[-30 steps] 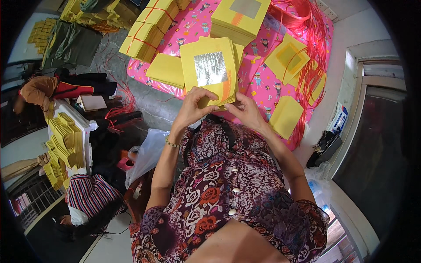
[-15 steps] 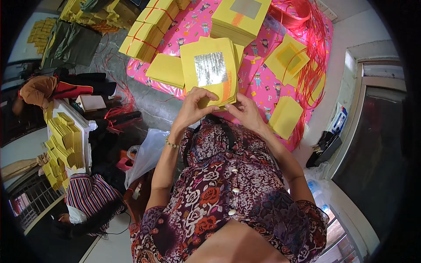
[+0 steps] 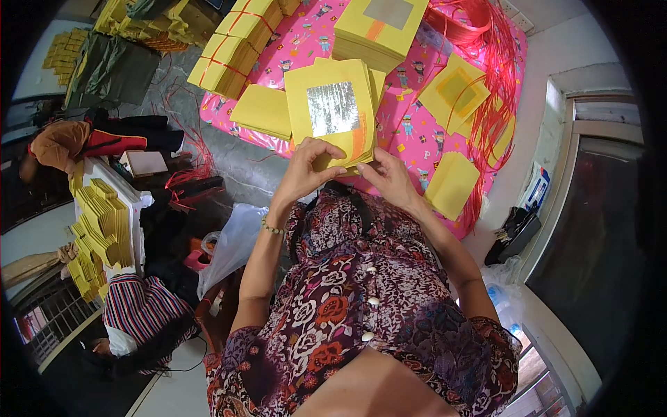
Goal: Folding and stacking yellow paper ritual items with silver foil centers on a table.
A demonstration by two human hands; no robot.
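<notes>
Closest to me, low in the middle of the frame, a floral shirt (image 3: 368, 278) fills the view, and past it both hands meet at the near edge of a pile of yellow paper (image 3: 299, 104). The left hand (image 3: 303, 167) has its grip closed over that edge, thumb and fingers curled together; the right hand (image 3: 390, 178) pinches the near right corner. How many sheets either one has, I can't tell. The pile sits at the frame's upper centre, a silver square (image 3: 333, 109) on its top sheet, slightly fanned at the right.

I'd judge they are parting or counting sheets at that corner; the next move calls for a light thumb, so one layer separates without dragging the rest. Against half a second ago, next to nothing differs: hands and pile sit practically where they did.

Farther off on the pink tabletop (image 3: 408, 128) are a low yellow stack (image 3: 260, 111) to the left, red strings (image 3: 495, 90) to the right, then a tall stack (image 3: 384, 28) and tied bundles (image 3: 224, 59) along the top.
</notes>
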